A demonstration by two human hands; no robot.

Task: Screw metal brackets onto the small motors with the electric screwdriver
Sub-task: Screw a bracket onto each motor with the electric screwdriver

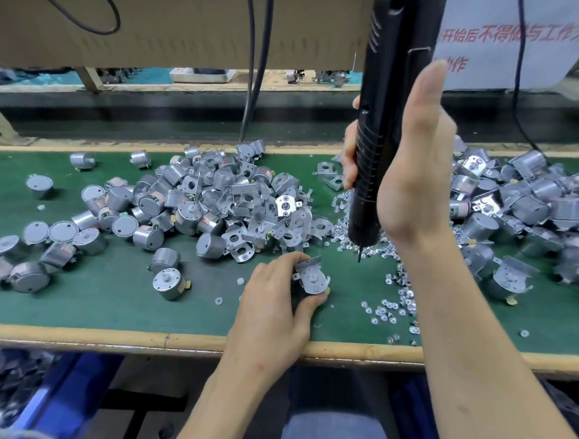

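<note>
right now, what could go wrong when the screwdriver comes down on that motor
The left hand pinches the motor and bracket with fingertips close around it; a slipping bit on the electric screwdriver in the right hand could jab them. Loose screws lie scattered toward the bench edge, so a sweeping forearm may knock some off.

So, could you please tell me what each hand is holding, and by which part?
The left hand grips a bracketed motor by its sides; the right hand grips the electric screwdriver around its lower barrel.
</note>
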